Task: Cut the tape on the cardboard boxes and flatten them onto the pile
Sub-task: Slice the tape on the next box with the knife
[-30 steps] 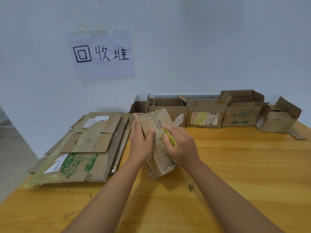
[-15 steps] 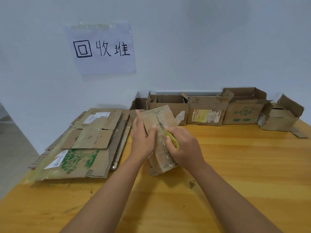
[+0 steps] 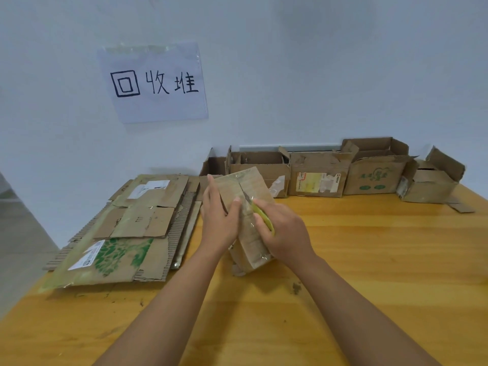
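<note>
At frame centre the right hand (image 3: 284,228), clamped on the yellow-green cutter (image 3: 264,220), has drawn its blade further down the taped seam of the small box (image 3: 248,207), which the left hand (image 3: 219,217) grips upright, so flattening onto the pile (image 3: 126,225) at left is close.

Wooden table (image 3: 369,260), flattened pile (image 3: 126,223), open boxes (image 3: 317,175)

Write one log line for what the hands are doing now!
step: cutting tape | left hand: holds box | right hand: grips yellow-green cutter | pile: left of box
</note>
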Tool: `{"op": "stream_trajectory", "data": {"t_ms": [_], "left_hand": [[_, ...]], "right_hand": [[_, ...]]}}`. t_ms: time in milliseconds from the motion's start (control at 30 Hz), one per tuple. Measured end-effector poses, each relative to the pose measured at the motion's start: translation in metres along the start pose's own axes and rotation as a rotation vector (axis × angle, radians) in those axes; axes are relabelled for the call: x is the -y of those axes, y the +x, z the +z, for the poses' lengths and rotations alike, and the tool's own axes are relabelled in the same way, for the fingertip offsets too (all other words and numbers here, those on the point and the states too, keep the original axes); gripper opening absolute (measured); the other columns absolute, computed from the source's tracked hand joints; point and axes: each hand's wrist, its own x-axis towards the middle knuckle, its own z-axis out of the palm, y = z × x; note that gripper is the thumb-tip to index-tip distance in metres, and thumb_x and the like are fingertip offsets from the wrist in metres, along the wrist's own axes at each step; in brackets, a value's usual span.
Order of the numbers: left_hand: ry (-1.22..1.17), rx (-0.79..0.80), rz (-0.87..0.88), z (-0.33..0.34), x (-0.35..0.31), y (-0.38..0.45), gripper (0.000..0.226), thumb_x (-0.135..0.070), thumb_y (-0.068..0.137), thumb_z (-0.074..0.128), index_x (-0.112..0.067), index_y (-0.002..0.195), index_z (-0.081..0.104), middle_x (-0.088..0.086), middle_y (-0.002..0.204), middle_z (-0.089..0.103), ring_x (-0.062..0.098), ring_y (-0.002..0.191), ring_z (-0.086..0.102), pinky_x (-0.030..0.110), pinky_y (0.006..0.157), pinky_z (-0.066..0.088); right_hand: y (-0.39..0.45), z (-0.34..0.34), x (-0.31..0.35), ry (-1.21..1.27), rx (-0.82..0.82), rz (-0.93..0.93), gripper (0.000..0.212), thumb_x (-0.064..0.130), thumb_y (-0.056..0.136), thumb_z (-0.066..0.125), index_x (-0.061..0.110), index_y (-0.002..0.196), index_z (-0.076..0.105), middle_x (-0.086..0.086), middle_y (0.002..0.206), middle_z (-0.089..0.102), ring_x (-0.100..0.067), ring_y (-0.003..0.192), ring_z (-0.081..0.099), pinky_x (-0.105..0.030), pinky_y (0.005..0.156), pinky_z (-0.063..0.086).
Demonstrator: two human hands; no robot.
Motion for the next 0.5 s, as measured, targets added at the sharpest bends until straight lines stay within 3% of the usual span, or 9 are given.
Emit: {"op": "stream_trajectory", "data": {"t_ms": [133,267,400,500], "left_hand": [[0.003,-0.005,-0.004,-0.001,0.004,-0.001,0.082,-0.034,0.099,0.052,-0.029,0.157,-0.007,0.0,0.155,0.024,0.017,0.139,0.026,0.031,0.109,0.021],[-0.018,0.003,-0.009,-0.001,0.005,-0.003,0.083,-0.038,0.099,0.052,-0.031,0.156,-0.006,-0.004,0.156,0.02,-0.006,0.122,0.025,0.006,0.094,0.021],[-0.059,0.053,-0.005,-0.001,0.005,-0.015,0.089,-0.043,0.095,0.057,-0.041,0.154,-0.009,-0.013,0.158,0.006,-0.004,0.126,0.02,0.019,0.099,0.025],[-0.049,0.067,0.1,0.008,0.011,-0.043,0.081,-0.042,0.095,0.057,-0.054,0.15,-0.001,-0.023,0.158,-0.007,-0.009,0.135,0.005,0.02,0.105,0.019]], "right_hand": [[-0.005,0.0,0.001,-0.001,0.023,-0.007,0.031,0.016,0.089,0.061,0.004,0.117,0.07,-0.006,0.103,0.075,-0.023,0.088,0.069,-0.033,0.067,0.057],[-0.009,0.0,0.001,-0.013,0.032,-0.019,0.029,0.015,0.088,0.063,0.005,0.114,0.07,-0.006,0.103,0.074,-0.024,0.092,0.069,-0.037,0.073,0.056],[-0.01,0.0,0.001,-0.018,0.034,-0.007,0.031,0.019,0.093,0.056,0.004,0.118,0.069,-0.008,0.109,0.074,-0.025,0.097,0.07,-0.04,0.078,0.056],[-0.009,0.0,0.001,0.005,0.052,0.005,0.032,0.019,0.093,0.057,0.005,0.118,0.069,-0.008,0.111,0.074,-0.025,0.099,0.07,-0.04,0.081,0.058]]}}
